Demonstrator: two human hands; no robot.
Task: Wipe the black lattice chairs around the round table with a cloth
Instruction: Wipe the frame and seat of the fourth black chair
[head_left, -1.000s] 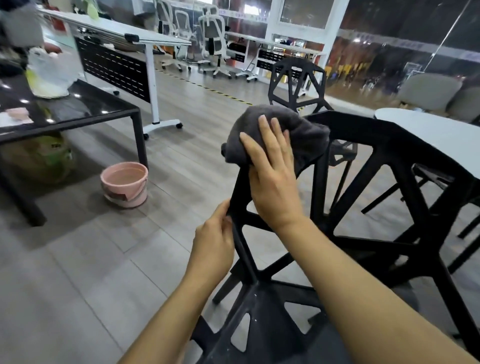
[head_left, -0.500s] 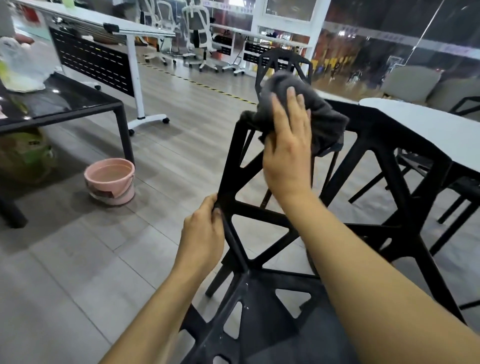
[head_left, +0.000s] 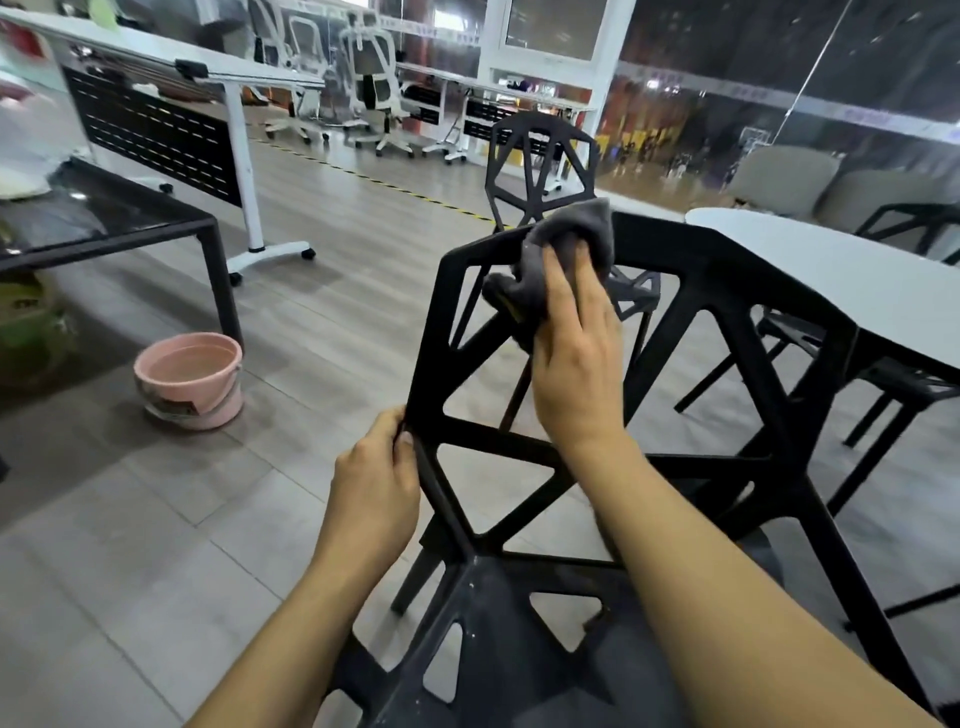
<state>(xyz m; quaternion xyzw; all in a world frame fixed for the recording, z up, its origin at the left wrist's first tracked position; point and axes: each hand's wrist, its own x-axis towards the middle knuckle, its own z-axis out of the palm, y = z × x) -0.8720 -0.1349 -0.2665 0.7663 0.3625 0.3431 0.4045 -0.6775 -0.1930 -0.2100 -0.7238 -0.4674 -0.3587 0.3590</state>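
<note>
Right hand (head_left: 574, 364) presses a crumpled grey cloth (head_left: 563, 249) flat-fingered onto the top rail of the near black plastic lattice chair (head_left: 737, 332). Left hand (head_left: 376, 493) grips the backrest's left edge at 9 o'clock. White round table (head_left: 852, 280) at 2 o'clock, pink plastic bucket (head_left: 189, 379) on the floor at 9.

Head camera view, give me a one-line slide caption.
Right hand presses a grey cloth on a black lattice chair; left hand grips its frame.

Two bare forearms in view, no sleeves, no watch or rings; left hand (head_left: 375, 491) and right hand (head_left: 574, 358) gloveless, short nails.
</note>
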